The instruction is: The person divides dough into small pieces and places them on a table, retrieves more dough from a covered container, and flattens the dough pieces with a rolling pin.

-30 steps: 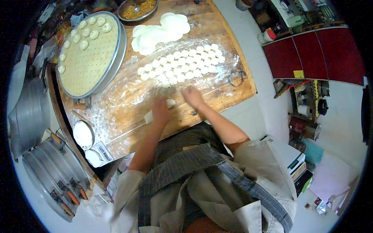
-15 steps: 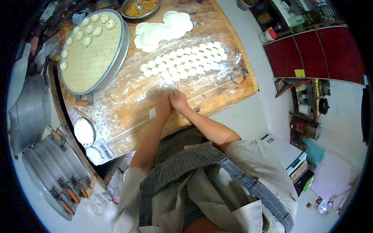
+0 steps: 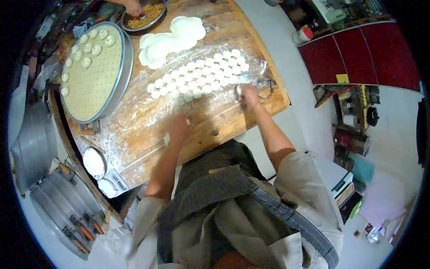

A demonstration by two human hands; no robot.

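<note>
The table (image 3: pixel 224 120) was brightly lit; the left hand (image 3: pixel 180 127) and right hand (image 3: pixel 250 96) blurred. Wide-lens distortion curved the edges into black corners.

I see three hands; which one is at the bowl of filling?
The co-worker's hand at the top edge reaches into the bowl. The person's left hand and right hand are well away from it.
</note>
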